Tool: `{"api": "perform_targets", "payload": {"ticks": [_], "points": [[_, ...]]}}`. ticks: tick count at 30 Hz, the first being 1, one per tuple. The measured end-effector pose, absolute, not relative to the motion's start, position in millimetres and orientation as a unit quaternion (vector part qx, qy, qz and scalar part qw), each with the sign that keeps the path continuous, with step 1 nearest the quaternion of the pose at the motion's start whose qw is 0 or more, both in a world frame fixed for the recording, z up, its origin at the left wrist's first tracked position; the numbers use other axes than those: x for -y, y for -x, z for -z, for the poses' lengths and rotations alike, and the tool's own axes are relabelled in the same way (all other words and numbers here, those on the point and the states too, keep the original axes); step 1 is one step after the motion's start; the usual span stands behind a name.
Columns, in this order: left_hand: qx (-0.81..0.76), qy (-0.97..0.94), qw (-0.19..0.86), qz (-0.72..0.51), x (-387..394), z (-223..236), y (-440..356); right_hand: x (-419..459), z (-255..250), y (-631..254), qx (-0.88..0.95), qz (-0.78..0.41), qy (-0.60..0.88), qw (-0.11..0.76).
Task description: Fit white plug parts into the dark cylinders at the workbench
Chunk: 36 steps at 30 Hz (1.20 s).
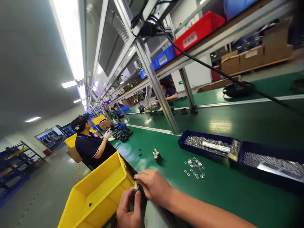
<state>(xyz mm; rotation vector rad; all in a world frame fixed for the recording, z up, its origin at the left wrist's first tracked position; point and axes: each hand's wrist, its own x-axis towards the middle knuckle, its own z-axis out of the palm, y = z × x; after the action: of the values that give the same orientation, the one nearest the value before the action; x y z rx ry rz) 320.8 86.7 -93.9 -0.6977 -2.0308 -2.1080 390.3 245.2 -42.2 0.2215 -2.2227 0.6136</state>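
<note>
Low in the view, my left hand point(129, 207) grips a small black part with a pale post point(136, 186) between thumb and fingers. My right hand point(153, 186) is closed just above it, its fingertips pinched together at the top of the post. Whatever they pinch is too small to make out. Beyond my hands, a similar black block with pale posts point(157, 155) stands on the green bench point(171, 172). Loose metal rings point(195, 164) lie scattered to its right, and small dark round pieces point(140, 154) lie to its left.
A yellow bin point(99, 190) stands left of my hands. Dark blue trays point(181, 144) of small metal parts line the right. A metal post point(158, 85) rises from the bench. One co-worker point(90, 145) works at the left; another person point(169, 91) is across the bench.
</note>
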Motion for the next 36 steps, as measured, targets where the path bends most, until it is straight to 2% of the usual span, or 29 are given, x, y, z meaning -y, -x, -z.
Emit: {"api": "perform_targets", "payload": {"ticks": [3, 5, 10, 13, 15, 20, 22, 26, 31, 36], "points": [[0.629, 0.179, -0.106, 0.749, -78, 88, -316, -243, 36, -390, 0.870, -0.275, -0.127, 0.388], [0.608, 0.154, -0.156, 0.763, -74, 83, -315, -243, 26, -394, 0.855, -0.333, -0.135, 0.373], [0.665, 0.241, 0.076, 0.703, -70, 78, -322, -238, 4, -401, 0.779, -0.557, -0.013, 0.288], [0.666, 0.267, 0.084, 0.692, -67, 80, -322, -236, 6, -399, 0.735, -0.627, -0.004, 0.259], [0.656, 0.232, 0.034, 0.718, -65, 80, -321, -237, 10, -396, 0.705, -0.668, -0.022, 0.235], [0.522, 0.125, -0.243, 0.808, -72, 59, -333, -246, 20, -393, 0.642, -0.748, -0.067, 0.154], [0.463, 0.119, -0.315, 0.820, -79, 49, -341, -250, 22, -393, 0.625, -0.768, -0.077, 0.118], [0.416, 0.089, -0.353, 0.833, -92, 43, -350, -255, 26, -392, 0.590, -0.802, -0.059, 0.066], [0.392, 0.059, -0.385, 0.834, -96, 49, -352, -261, 28, -389, 0.576, -0.814, 0.004, 0.074], [0.325, 0.035, -0.436, 0.839, -96, 45, -355, -268, 28, -392, 0.511, -0.851, -0.072, 0.095]]}}
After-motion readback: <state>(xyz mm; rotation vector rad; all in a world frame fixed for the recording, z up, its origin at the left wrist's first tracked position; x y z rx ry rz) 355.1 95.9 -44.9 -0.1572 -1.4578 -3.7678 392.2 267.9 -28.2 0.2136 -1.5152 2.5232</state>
